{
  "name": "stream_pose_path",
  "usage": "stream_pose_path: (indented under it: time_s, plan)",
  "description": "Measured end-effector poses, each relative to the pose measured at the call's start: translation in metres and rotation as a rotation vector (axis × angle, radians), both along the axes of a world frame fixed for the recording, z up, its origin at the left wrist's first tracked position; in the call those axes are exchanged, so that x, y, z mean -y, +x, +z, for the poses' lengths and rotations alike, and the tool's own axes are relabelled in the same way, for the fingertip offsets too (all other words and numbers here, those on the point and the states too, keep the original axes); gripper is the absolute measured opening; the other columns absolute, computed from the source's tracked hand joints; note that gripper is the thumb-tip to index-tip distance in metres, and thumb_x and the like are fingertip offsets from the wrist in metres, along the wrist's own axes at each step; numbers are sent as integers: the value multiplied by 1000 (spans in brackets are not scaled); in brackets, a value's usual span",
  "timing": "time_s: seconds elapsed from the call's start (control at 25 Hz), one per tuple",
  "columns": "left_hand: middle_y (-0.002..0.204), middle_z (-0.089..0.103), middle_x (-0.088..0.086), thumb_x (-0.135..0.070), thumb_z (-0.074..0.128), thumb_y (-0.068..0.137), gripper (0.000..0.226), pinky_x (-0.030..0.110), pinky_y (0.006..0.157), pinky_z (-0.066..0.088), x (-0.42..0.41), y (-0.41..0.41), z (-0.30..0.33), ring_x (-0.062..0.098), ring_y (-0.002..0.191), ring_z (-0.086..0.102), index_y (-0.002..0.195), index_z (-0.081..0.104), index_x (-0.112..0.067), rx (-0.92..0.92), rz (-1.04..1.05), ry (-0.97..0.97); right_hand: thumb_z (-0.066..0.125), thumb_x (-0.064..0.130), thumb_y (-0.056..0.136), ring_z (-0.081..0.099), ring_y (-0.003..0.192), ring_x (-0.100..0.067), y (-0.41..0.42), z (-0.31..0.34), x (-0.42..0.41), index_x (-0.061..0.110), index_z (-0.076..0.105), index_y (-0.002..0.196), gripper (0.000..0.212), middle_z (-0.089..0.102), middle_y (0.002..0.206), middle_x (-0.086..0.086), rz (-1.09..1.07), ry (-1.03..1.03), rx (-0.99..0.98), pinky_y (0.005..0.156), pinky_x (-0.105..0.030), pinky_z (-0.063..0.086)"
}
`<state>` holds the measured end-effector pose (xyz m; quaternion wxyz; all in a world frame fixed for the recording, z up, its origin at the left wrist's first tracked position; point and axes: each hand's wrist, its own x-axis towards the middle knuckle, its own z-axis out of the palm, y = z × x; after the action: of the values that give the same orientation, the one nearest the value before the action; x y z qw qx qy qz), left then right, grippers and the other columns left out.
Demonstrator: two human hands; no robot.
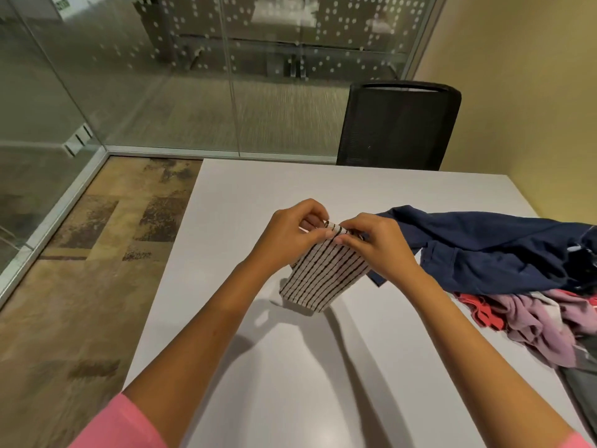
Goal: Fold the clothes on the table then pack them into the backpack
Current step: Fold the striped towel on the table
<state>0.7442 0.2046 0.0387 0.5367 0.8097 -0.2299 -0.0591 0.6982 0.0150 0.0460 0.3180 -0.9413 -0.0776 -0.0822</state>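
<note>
- Left hand (290,229) and right hand (376,240) both pinch the striped cloth's (326,279) top edge, lifting it to line up the fold
- Other clothes (504,250) wait beside it on the table (290,367)

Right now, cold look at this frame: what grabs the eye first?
The two hands at centre: left hand and right hand both pinch the top edge of a small black-and-white striped garment, held up over the white table. Next, the unfolded heap along the table's right side: a navy garment with pink and mauve clothes nearer the person. A black chair stands at the far edge.
</note>
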Motion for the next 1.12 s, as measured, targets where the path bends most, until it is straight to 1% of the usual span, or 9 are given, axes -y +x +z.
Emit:
stream_pose_path:
  time_s: [0.32,0.48,0.6,0.68,0.76,0.84,0.96,1.04,1.12]
  plan:
    - [118,59,-20,-32,79,76,32,14,90,43,-22,-23,-52,-8,109,54,106,71,-23,-76,-54,44,69,22,84,61,87,-7,5,36,13,21,73,100,16,68,93,7,91,182,-68,72,-18,50]
    - [103,63,-13,-28,77,80,26,8,79,42,-20,-35,-77,-4,92,58,102,72,-14,-12,26,111,71,22,83,62,86,-5,5,42,19,21,72,99,16,69,93,7,-3,262,-44,72,-15,50]
    - [90,66,-15,-25,76,81,10,8,77,41,-32,-36,-90,-2,87,61,89,73,-19,-42,137,98,70,20,84,65,89,-12,0,39,27,15,72,100,16,70,96,1,-130,313,-49,76,-23,53]
    - [87,67,-16,-22,76,81,5,6,76,41,-40,-37,-95,-3,86,62,83,71,-23,-91,142,104,69,19,86,66,86,-13,-6,28,33,15,71,98,13,71,93,0,-203,385,-113,74,-22,55]
    - [85,68,-13,-16,73,82,10,9,76,44,-46,-38,-96,-1,86,63,79,67,-24,-168,124,95,69,20,86,66,81,-13,-13,8,36,15,70,93,9,71,87,-1,-275,414,-146,69,-22,53]
    - [86,68,-7,-12,69,82,12,18,74,48,-52,-41,-97,6,83,66,81,66,-23,-288,112,29,69,21,86,63,76,-16,-19,-20,41,10,68,89,12,70,84,-6,-366,437,-188,69,-30,52]
    - [92,63,0,-14,70,82,19,27,75,48,-68,-48,-110,12,79,64,95,62,-26,-489,106,-46,70,16,86,56,70,-20,-32,-69,46,-6,59,83,25,60,75,-13,-464,537,-335,64,-34,46]
    - [93,62,3,-19,70,80,34,37,78,50,-79,-53,-129,18,83,62,108,55,-31,-673,108,-68,68,13,87,49,62,-19,-48,-102,40,1,53,74,22,52,68,-10,-499,600,-490,53,-26,41]
    - [95,62,6,-16,69,79,46,42,78,50,-87,-61,-149,20,83,59,118,46,-25,-824,152,-15,66,13,88,45,54,-16,-66,-136,30,12,47,69,27,48,64,-6,-525,620,-664,48,-22,38]
